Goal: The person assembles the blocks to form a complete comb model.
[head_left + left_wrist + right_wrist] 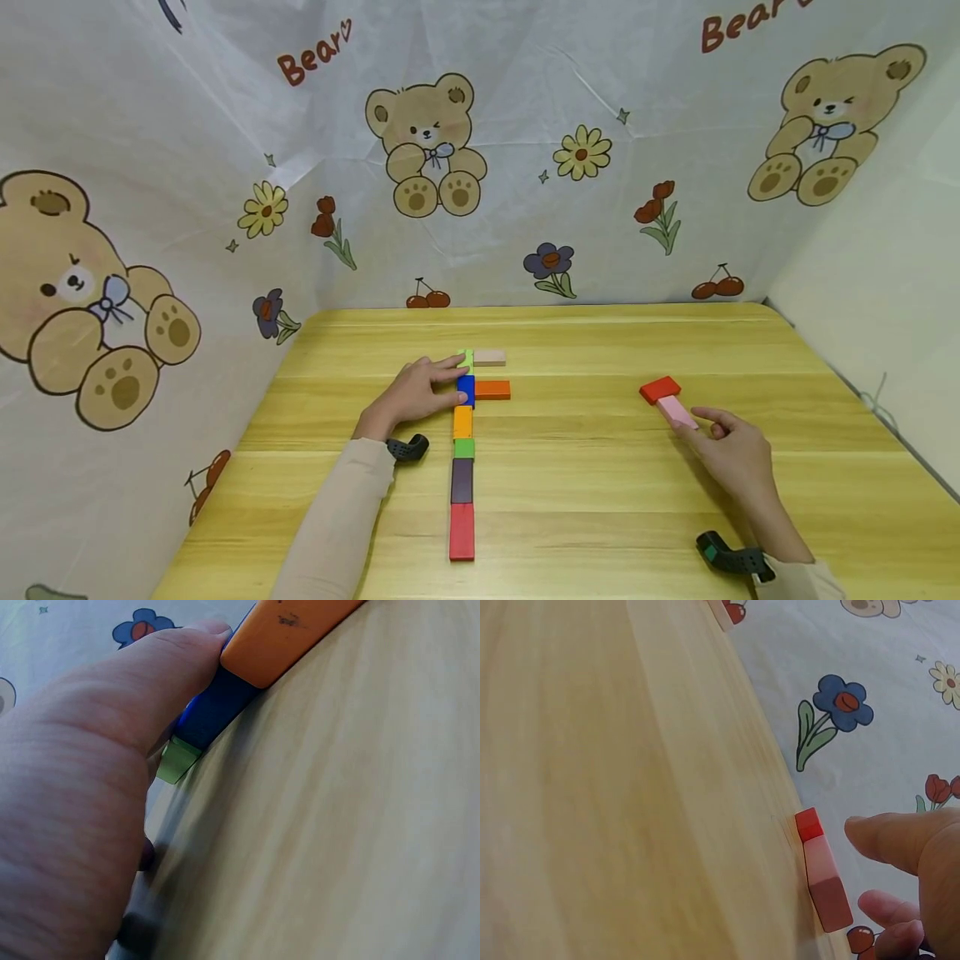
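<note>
My left hand reaches over the top of a column of blocks. Its fingers lie extended over a light green block, and its thumb touches a blue block. The left wrist view shows the thumb along the blue block, beside an orange block; the other fingertips are hidden there. To the right, my right hand is beside a pink block, fingers loosely bent. The pink block's end meets a red block. In the right wrist view, a gap separates the fingers from the pink block.
Below the blue block, the column continues with yellow-orange, green, dark purple and red blocks. An orange block and a beige block stick out rightward. Bear-print cloth hangs behind the wooden table.
</note>
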